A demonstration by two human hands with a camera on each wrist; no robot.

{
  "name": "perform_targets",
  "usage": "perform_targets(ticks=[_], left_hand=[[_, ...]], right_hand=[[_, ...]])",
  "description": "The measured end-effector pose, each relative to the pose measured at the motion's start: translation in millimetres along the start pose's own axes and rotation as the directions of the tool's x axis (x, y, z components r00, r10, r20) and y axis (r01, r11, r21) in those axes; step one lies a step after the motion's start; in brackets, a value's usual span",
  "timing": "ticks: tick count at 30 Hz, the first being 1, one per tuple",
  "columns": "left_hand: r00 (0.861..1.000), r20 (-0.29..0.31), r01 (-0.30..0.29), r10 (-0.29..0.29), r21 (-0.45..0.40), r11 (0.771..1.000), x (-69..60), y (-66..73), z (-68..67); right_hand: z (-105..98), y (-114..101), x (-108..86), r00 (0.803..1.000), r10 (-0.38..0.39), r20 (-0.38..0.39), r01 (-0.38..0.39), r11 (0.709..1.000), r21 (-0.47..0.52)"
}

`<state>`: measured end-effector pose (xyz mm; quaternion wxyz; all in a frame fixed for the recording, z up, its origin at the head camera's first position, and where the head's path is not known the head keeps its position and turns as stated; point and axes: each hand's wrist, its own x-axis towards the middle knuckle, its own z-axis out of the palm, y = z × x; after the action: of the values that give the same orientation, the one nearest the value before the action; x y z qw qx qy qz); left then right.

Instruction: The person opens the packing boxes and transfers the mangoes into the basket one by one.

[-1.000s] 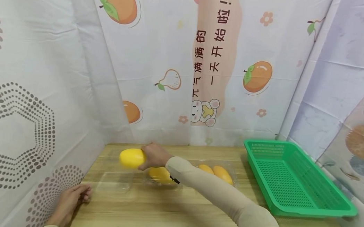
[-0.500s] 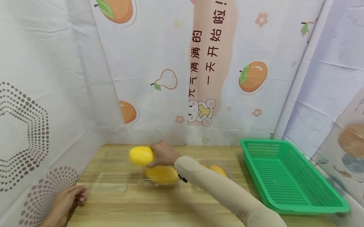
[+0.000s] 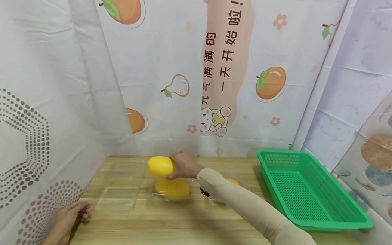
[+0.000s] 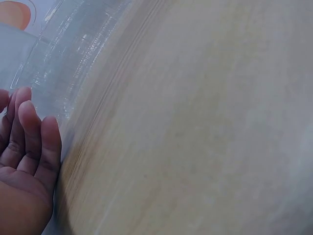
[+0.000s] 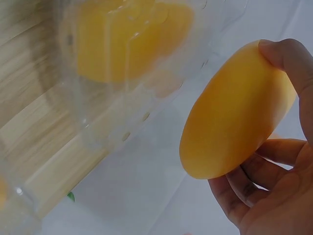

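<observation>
My right hand grips a yellow mango by one end, thumb on one side and fingers on the other. It is held in the air above the middle see-through plastic box. A yellow mango lies in that box; the right wrist view shows the boxed mango beside the held mango. At the table's left edge my left hand rests with loosely bent fingers, holding nothing. Another see-through plastic box is to its right.
A third see-through box is partly behind my right forearm, with an orange-yellow mango showing. The green plastic basket stands on the right of the wooden table. Printed curtains enclose the back and both sides.
My right hand has carried the mango rightward, from near the left box to above the middle one. The forearm now covers more of the right box. My left hand keeps its place.
</observation>
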<state>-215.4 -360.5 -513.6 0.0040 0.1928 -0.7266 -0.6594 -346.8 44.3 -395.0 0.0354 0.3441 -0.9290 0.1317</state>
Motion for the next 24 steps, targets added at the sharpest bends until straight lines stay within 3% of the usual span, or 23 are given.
perform_targets(ticks=[10,24], left_hand=[[1.000,-0.003,-0.006,0.006,0.013,1.000,2.3,-1.7,-1.2],[1.000,-0.001,0.013,-0.013,-0.001,1.000,3.7,0.1,-0.3]], right_hand=[[-7.0,17.6,-10.0,1.000,-0.007,-0.029,0.005,0.999,-0.045],[-15.2,31.0,-22.7,0.999,0.014,-0.049,-0.015,1.000,-0.025]])
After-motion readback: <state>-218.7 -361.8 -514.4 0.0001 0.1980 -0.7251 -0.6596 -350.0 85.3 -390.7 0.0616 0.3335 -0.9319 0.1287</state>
